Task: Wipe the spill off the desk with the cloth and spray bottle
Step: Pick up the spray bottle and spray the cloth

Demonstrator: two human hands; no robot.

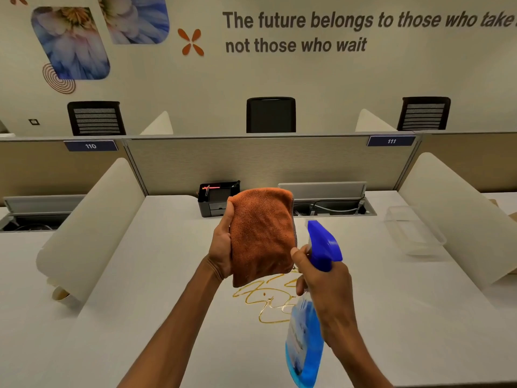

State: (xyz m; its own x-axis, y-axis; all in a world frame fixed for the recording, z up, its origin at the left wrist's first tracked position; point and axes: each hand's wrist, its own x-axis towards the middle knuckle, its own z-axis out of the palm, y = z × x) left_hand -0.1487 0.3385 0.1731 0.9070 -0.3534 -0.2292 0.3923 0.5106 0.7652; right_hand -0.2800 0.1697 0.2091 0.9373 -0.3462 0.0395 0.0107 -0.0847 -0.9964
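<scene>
Viewpoint: worn on the head, close above the desk (167, 275).
Direction: aimed forward and down, toward the partition (265, 161).
Views shared: none.

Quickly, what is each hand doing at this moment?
Left hand: closed on the orange cloth, held up above the desk.
Right hand: closed around the spray bottle.

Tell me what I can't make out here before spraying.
Head view only:
- Spill: its near-right part is hidden behind the spray bottle and right hand; its far edge sits behind the cloth.
- Bottle base: cut off by the bottom edge.
- Left hand: fingers hidden behind the cloth.
- Wall text: cut off at right.
</scene>
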